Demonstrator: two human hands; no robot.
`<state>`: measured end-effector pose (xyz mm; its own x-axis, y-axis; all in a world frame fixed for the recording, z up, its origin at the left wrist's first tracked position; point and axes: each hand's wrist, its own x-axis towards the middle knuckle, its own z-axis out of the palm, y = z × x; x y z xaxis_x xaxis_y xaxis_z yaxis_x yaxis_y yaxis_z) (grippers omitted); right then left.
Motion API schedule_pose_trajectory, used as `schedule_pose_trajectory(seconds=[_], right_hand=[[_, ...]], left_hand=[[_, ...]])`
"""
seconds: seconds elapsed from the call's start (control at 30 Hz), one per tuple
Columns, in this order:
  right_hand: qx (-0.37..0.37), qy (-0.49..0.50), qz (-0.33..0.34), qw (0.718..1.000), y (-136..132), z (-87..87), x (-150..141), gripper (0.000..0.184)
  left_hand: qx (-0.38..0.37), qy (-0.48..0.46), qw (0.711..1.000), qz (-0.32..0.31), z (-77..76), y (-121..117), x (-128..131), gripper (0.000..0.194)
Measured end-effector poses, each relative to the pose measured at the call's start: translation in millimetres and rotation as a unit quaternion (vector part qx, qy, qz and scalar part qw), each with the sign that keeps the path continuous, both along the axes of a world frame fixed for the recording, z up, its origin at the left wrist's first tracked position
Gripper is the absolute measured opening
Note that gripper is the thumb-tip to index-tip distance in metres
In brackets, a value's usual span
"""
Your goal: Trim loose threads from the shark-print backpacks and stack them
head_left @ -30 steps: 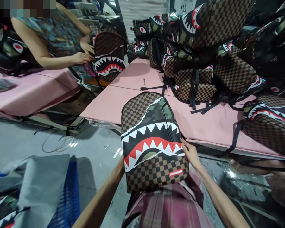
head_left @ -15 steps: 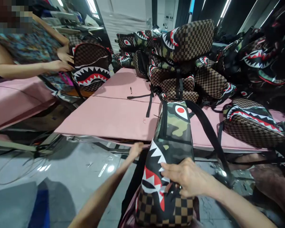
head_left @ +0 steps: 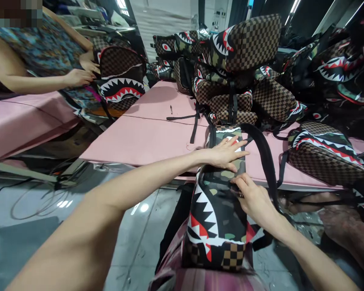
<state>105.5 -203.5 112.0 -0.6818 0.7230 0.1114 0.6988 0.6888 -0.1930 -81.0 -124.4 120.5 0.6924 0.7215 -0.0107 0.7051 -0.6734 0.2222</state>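
A backpack [head_left: 221, 214] with a camouflage, brown-check and shark-teeth print lies side face up, from my lap to the pink table's front edge. My left hand [head_left: 226, 153] rests flat across the upper part of that side, fingers spread over the red-eye print. Just below it, my right hand [head_left: 251, 194] has its fingers bent, with thumb and fingertips pinching at the right edge of the side panel. What exactly lies between those fingertips is partly hidden. A black shoulder strap [head_left: 265, 157] arches out to the right of the backpack.
Several matching backpacks are piled on the pink table [head_left: 133, 141]; one lies at the right [head_left: 327, 153]. A pen [head_left: 171, 109] and loose straps lie near the middle. At the left, a co-worker's hands [head_left: 81, 74] touch another upright backpack [head_left: 121, 81].
The backpack has turned from its front face to its side. My left hand has come from beyond its left side onto its top; my right hand has shifted up to the side panel's edge.
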Motion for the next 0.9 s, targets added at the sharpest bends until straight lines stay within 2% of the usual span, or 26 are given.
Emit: schedule_pose_trajectory(seconds=[0.17, 0.3, 0.4, 0.6, 0.73, 0.83, 0.9], right_hand=[[-0.043, -0.045, 0.037, 0.997, 11.9, 5.5, -4.8, 0.014], [-0.098, -0.091, 0.075, 0.988, 17.5, 10.6, -6.9, 0.023], [-0.150, -0.044, 0.073, 0.985, 14.6, 6.7, -5.2, 0.031], [-0.268, 0.107, 0.012, 0.957, 4.8, -8.9, -0.1, 0.011], [-0.315, 0.164, 0.019, 0.935, 2.3, -11.5, 0.4, 0.007], [-0.310, 0.170, 0.063, 0.933, 1.1, -8.3, 1.7, 0.006], [-0.272, 0.163, 0.097, 0.943, 0.0, -6.5, 5.2, 0.007]], left_hand=[[0.010, 0.045, 0.999, 0.011, -1.9, -10.9, 8.8, 0.091], [0.046, 0.056, 0.996, 0.044, -11.3, -21.5, 20.4, 0.098], [0.051, 0.049, 0.995, 0.066, -15.0, -28.5, 22.8, 0.098], [0.044, 0.045, 0.993, 0.097, -11.9, -39.4, 21.0, 0.094], [0.086, 0.029, 0.989, 0.114, -25.3, -39.6, 21.9, 0.092], [0.112, 0.000, 0.987, 0.116, -34.9, -37.9, 16.2, 0.090], [0.118, -0.047, 0.988, 0.083, -34.8, -41.4, 7.9, 0.082]])
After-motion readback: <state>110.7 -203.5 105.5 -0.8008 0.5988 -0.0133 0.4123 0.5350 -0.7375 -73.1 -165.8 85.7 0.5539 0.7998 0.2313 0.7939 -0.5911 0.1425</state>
